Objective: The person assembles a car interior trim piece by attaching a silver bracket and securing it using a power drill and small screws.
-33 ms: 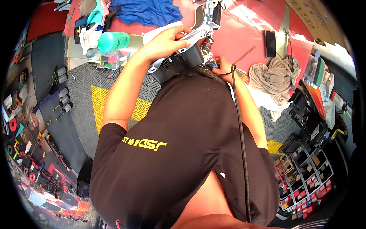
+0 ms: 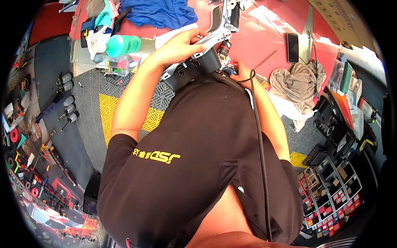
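At the near table edge my left hand (image 2: 182,46) is closed around a silver metal bracket (image 2: 213,39). A black plastic housing (image 2: 209,60) is joined to its near side, tilted toward my body. My right hand (image 2: 243,75) is just right of the housing, with its fingers bent in beside a small cluster of metal and coloured parts (image 2: 226,68). What those fingers hold, if anything, is hidden. A black and red cylindrical thing (image 2: 223,49) lies between the bracket and the right hand.
On the red table are a green spray bottle (image 2: 123,45), a blue cloth (image 2: 159,12), a phone (image 2: 292,47) and a crumpled grey-brown cloth (image 2: 295,84). A cardboard box (image 2: 343,22) stands far right. A black cord (image 2: 260,144) hangs down over my shirt.
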Demonstrator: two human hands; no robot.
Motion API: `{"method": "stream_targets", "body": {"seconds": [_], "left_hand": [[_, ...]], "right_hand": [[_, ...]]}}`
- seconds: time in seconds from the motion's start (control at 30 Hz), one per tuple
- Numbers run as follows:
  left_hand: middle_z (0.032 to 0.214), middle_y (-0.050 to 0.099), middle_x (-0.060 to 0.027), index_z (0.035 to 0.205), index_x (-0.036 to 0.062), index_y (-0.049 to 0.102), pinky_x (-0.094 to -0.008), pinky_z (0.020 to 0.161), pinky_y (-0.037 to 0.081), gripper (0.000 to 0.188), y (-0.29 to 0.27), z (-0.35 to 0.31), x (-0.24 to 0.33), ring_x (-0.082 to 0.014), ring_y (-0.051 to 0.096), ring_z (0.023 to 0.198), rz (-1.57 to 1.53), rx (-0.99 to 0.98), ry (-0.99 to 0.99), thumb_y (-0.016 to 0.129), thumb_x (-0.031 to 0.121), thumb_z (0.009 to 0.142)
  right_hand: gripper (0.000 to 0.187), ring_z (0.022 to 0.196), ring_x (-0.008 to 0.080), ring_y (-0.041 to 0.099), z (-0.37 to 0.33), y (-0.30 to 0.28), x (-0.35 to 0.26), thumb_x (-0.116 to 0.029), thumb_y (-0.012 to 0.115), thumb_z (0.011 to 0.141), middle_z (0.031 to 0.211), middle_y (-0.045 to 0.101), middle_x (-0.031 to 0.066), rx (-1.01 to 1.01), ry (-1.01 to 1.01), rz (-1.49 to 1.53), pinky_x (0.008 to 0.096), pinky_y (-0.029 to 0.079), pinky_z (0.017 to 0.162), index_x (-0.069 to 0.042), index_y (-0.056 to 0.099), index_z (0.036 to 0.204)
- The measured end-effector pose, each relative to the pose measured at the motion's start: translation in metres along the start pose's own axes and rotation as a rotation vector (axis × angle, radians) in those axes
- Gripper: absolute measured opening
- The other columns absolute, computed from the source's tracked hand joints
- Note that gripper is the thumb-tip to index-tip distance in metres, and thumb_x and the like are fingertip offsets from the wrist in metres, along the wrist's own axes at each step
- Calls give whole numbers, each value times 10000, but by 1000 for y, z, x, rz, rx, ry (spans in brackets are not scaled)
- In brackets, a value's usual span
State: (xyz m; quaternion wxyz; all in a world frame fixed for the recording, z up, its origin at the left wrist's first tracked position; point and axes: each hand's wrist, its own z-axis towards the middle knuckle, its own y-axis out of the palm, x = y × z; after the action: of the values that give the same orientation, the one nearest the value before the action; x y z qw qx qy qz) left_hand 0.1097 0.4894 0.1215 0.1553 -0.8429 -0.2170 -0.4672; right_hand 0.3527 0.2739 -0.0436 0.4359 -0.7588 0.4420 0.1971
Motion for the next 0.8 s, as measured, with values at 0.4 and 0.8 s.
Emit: {"method": "stream_targets", "body": {"seconds": [0.4, 0.8], "left_hand": [[1092, 719, -103, 1313, 5, 572, -302, 887, 491, 421, -7, 1, -6, -114, 627, 983, 120, -69, 192, 664, 169, 936], [1235, 700, -115, 1369, 41, 575, -310, 960, 507, 431, -22, -6, -26, -159, 668, 1064, 53, -132, 186, 635, 225, 983]], "right_hand": [[802, 1120, 439, 645, 6, 9, -13, -231, 787, 689, 1178, 663, 266, 103, -77, -286, 479, 514, 956, -46, 484, 1408], [649, 1045, 383, 693, -112, -27, -2, -374, 785, 765, 1091, 727, 183, 542, 402, -359, 465, 524, 887, -122, 555, 1317]]}}
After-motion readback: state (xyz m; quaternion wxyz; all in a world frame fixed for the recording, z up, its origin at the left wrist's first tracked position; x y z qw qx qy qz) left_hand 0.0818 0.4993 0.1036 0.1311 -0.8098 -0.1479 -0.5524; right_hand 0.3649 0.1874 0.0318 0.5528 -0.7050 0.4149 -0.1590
